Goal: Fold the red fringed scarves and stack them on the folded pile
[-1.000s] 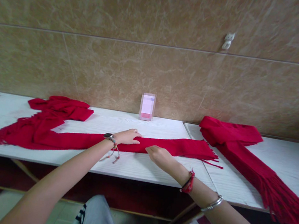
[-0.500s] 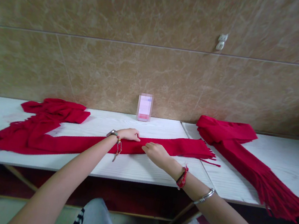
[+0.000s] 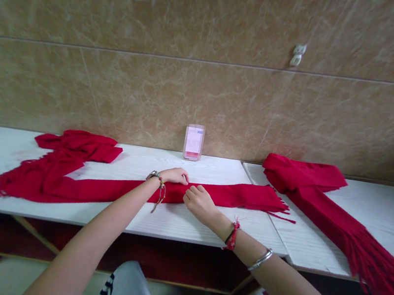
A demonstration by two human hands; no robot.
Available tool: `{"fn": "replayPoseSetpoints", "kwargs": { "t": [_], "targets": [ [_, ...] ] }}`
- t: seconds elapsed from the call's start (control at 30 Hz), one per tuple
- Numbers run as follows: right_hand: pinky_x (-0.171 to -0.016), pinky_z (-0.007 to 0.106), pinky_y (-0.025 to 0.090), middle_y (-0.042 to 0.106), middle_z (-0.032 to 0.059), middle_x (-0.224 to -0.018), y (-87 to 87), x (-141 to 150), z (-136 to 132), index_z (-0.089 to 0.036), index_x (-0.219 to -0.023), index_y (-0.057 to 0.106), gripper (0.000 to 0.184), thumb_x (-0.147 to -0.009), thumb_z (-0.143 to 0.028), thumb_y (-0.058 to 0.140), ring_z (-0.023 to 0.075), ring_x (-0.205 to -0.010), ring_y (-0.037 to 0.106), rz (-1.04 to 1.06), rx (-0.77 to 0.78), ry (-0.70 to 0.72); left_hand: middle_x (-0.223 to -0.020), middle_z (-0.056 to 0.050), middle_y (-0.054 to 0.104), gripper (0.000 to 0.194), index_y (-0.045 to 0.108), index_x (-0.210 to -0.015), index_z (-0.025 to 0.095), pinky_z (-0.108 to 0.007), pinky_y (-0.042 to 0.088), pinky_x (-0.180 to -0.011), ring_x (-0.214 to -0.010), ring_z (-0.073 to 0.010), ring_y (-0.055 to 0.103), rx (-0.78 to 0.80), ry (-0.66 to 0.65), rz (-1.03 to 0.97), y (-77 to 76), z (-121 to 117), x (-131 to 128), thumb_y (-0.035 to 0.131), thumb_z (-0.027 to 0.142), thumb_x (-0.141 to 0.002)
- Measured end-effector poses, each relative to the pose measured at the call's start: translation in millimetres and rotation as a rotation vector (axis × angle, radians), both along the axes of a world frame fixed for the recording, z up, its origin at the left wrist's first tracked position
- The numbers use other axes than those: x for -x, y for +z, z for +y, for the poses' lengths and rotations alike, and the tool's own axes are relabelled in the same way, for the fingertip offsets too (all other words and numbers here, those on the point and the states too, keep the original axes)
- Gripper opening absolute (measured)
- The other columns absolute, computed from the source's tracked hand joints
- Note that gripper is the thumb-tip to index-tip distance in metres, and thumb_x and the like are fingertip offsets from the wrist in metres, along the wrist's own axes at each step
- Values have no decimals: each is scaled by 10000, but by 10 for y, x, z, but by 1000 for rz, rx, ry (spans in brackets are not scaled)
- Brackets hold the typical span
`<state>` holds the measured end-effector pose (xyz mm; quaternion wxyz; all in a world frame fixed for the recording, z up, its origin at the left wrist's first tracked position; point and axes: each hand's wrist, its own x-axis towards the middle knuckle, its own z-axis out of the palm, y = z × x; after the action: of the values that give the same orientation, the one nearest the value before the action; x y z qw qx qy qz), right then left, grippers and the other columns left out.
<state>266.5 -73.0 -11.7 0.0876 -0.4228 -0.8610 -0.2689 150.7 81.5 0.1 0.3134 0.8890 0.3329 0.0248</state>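
Observation:
A long red scarf (image 3: 241, 195) lies in a narrow strip along the white table, its fringed end to the right. On its far edge rests my left hand (image 3: 174, 175), fingers bent down and closed on the cloth. My right hand (image 3: 201, 204) is at the near edge just right of it, its fingers curled into a pinch on the scarf. The fingertips of both hands are partly hidden. To the left the strip bends into a loose fringed heap (image 3: 80, 144) of red cloth.
Another red scarf (image 3: 325, 212), folded over, lies on the right, its fringe (image 3: 383, 269) hanging past the front edge of the table (image 3: 170, 223). A blurred phone-like object (image 3: 194, 142) stands against the tiled wall (image 3: 153, 95). A small white cat figure (image 3: 298, 55) is on the wall.
My right hand has moved left along the scarf, closer to my left hand. My left wrist has turned and shifted slightly right. The scarf lies almost the same.

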Motion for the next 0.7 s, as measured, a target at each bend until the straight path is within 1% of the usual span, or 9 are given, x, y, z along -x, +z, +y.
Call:
{"fn": "replayPoseSetpoints", "kwargs": {
  "t": [0.1,0.17,0.23,0.33,0.43,0.5,0.57,0.63,0.7],
  "targets": [
    [-613,320,348,610,82,-750,35,-27,-42,-123,-774,616,194,-851,-60,449,195,-723,514,24,-38,-16,-723,-12,648,215,661,-819,123,-217,389,-632,-686,-142,546,23,-5,-36,68,-33,15,571,223,-651],
    [-611,319,350,603,75,-735,100,-66,-74,-129,-780,605,189,-856,-66,443,195,-711,516,54,-54,-57,-725,-12,637,247,653,-862,123,-219,384,-614,-671,-136,535,62,-13,-94,169,-60,18,570,262,-675],
    [-608,317,351,595,66,-719,196,-122,-102,-138,-783,592,181,-864,-86,438,194,-702,520,99,-77,-126,-718,-9,618,292,639,-909,118,-218,376,-593,-652,-128,520,117,-7,-173,316,-86,-7,581,302,-689],
    [-598,304,348,582,54,-701,391,-262,-143,-147,-812,576,177,-877,-106,417,181,-672,520,140,-102,-222,-732,-3,600,333,625,-942,119,-209,368,-577,-644,-113,508,160,11,-293,605,-129,-138,613,330,-685],
    [-586,287,336,572,48,-694,632,-497,-209,-147,-844,574,188,-876,-93,397,165,-650,512,120,-162,-279,-772,-10,608,297,631,-925,123,-198,378,-585,-667,-106,517,140,-12,-382,931,-189,-405,632,299,-686],
    [-575,278,322,566,45,-683,804,-712,-273,-144,-860,582,202,-871,-80,390,157,-641,503,88,-222,-309,-798,-16,623,269,635,-915,126,-199,397,-612,-692,-107,535,139,-35,-421,1133,-240,-642,645,264,-684],
    [-566,272,312,558,42,-672,959,-962,-350,-139,-880,591,215,-871,-77,385,151,-633,493,54,-279,-324,-830,-22,637,247,633,-920,129,-205,416,-648,-715,-107,551,164,-63,-458,1296,-298,-903,643,225,-692],
    [-563,270,310,559,43,-686,1070,-1231,-433,-133,-905,597,225,-878,-83,379,148,-635,485,19,-330,-325,-844,-28,643,220,628,-924,121,-212,426,-679,-725,-103,560,203,-93,-493,1399,-356,-1175,620,181,-713],
    [-562,269,313,562,47,-706,1112,-1500,-514,-131,-916,602,227,-884,-92,380,148,-640,480,-23,-357,-330,-848,-37,648,198,625,-920,109,-219,430,-703,-733,-103,567,234,-117,-523,1428,-413,-1447,593,143,-728]
  ]
}}
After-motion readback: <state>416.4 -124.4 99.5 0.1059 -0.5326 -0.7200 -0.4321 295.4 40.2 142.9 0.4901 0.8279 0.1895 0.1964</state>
